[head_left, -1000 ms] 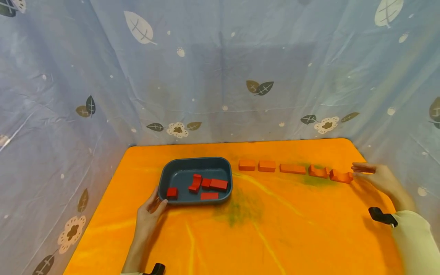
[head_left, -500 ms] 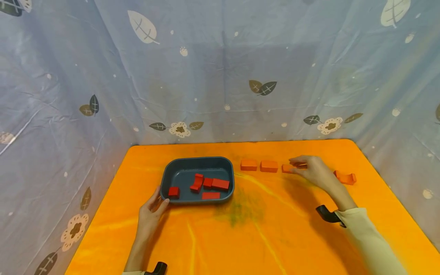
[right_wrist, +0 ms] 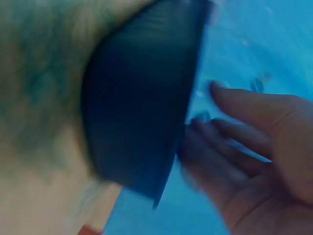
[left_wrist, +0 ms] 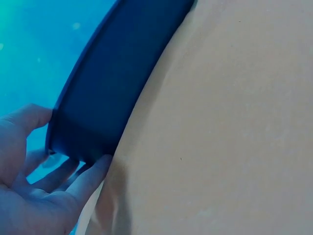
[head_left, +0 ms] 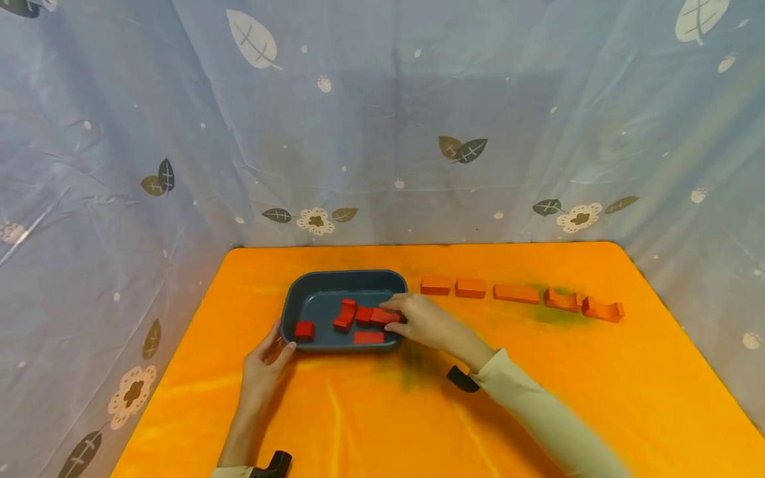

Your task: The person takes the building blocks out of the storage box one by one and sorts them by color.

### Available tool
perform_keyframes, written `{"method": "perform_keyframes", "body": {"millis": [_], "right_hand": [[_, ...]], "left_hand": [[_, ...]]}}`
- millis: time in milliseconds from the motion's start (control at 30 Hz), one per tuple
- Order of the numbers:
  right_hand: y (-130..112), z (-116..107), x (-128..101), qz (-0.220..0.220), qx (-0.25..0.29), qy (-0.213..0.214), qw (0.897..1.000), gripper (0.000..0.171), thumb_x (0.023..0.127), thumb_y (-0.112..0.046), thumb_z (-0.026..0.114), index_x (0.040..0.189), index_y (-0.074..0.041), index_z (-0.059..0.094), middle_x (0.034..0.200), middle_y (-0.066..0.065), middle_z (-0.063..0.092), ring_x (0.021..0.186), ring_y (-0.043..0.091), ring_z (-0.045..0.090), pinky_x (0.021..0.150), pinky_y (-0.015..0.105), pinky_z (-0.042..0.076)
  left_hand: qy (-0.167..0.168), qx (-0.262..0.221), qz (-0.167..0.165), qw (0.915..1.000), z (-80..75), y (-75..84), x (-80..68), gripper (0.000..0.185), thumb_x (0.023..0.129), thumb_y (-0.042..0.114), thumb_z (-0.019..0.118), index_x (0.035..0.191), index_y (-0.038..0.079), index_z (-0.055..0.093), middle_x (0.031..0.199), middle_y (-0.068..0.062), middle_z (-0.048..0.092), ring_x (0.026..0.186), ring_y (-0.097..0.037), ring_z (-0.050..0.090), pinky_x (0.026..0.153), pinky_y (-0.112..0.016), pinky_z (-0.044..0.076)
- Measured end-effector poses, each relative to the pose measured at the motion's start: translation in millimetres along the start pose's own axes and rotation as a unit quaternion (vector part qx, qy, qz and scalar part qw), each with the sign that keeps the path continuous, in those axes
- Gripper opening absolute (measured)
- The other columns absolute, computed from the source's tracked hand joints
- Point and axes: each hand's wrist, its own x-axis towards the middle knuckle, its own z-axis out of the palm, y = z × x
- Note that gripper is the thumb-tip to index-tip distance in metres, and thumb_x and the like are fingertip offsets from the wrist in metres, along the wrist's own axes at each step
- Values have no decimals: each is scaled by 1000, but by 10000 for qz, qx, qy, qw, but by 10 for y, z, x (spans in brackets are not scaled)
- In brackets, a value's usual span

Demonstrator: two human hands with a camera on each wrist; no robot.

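A dark blue tray (head_left: 343,346) stands on the table with several red wooden blocks inside. My left hand (head_left: 261,367) holds its near left corner, thumb at the rim and fingers against the outer wall, as the left wrist view shows on the tray wall (left_wrist: 102,83). My right hand (head_left: 427,324) reaches over the right rim, thumb and fingers spread about a red rectangular block (head_left: 384,317); contact with it cannot be told. Around that block lie a small red cube (head_left: 363,315), a flat red block (head_left: 368,337), a red curved block (head_left: 344,315) and another red cube (head_left: 304,330).
Right of the tray runs a row of orange blocks: two rectangular blocks (head_left: 435,285), a long flat block (head_left: 516,294) and two curved blocks (head_left: 603,309). A yellow-orange cloth (head_left: 382,411) covers the table. Patterned curtains (head_left: 382,133) enclose the back and sides.
My right hand has swept left from the right end of the orange row, over the row, to the tray. The left hand stays at the tray corner, and the blocks look unmoved.
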Motion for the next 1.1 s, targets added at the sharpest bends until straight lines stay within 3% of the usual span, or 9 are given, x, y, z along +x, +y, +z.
{"method": "perform_keyframes", "body": {"millis": [133, 233, 433, 700, 767, 867, 900, 1000, 1100], "right_hand": [[-120, 202, 160, 187, -1516, -235, 9880, 18, 86, -7, 74, 104, -2, 71, 94, 11, 67, 84, 25, 65, 74, 33, 57], [-177, 295, 227, 539, -2141, -287, 9749, 7, 84, -2, 75, 88, -7, 71, 84, 9, 66, 78, 25, 63, 71, 33, 56], [-200, 375, 282, 845, -2338, -345, 9680, 10, 82, -2, 77, 84, -9, 71, 82, 7, 67, 78, 23, 64, 70, 31, 57], [-187, 335, 349, 475, -2644, -19, 9633, 18, 80, -2, 77, 69, -12, 66, 70, 4, 65, 64, 20, 61, 58, 30, 54], [-162, 291, 360, 424, -2572, 21, 9654, 22, 80, -1, 76, 65, -12, 64, 66, 3, 62, 60, 19, 58, 53, 30, 51], [-122, 177, 354, 449, -1982, -23, 9791, 11, 78, -5, 78, 72, -10, 71, 72, 3, 65, 64, 18, 58, 54, 29, 49], [-105, 133, 344, 467, -1692, -26, 9845, 5, 78, -7, 79, 79, -9, 74, 78, 4, 68, 68, 19, 60, 55, 29, 50], [-44, -2, 284, 556, -604, 15, 9966, 24, 79, -11, 80, 102, -5, 76, 100, 8, 72, 84, 21, 64, 66, 30, 54], [53, -111, 184, 640, 547, 399, 9957, 32, 83, -9, 76, 113, 0, 73, 114, 13, 70, 95, 25, 66, 79, 34, 57]], "left_hand": [[33, -60, -20, 10000, 43, 0, -4, 65, 95, 18, 66, 152, 12, 36, 156, -5, 33, 138, -28, 39, 89, -7, 44], [43, -85, 20, 10000, 47, 7, -3, 65, 95, 17, 67, 152, 10, 36, 156, -8, 32, 137, -33, 40, 88, -8, 46], [30, -122, -99, 9999, 44, 0, 2, 65, 95, 17, 67, 152, 12, 36, 156, -5, 33, 137, -30, 42, 87, -8, 47], [23, -159, -61, 9999, 35, 3, 0, 66, 95, 17, 67, 152, 11, 35, 157, -5, 32, 137, -32, 40, 88, -8, 46], [57, -169, -42, 9998, 34, 2, 1, 66, 95, 16, 67, 152, 9, 35, 156, -7, 33, 136, -33, 41, 87, -8, 46], [121, -160, -49, 9998, 32, 3, 3, 65, 95, 16, 67, 152, 9, 36, 156, -8, 34, 136, -33, 42, 87, -7, 46], [130, -148, -46, 9998, 31, 3, 5, 65, 95, 16, 67, 152, 9, 36, 155, -8, 35, 136, -33, 42, 86, -7, 46], [107, -169, -46, 9998, 32, -1, 7, 65, 95, 16, 66, 152, 9, 35, 155, -7, 35, 136, -32, 42, 87, -7, 46], [58, -216, -63, 9997, 38, -6, 5, 66, 95, 17, 67, 152, 9, 35, 155, -6, 35, 136, -32, 41, 87, -8, 46]]}}
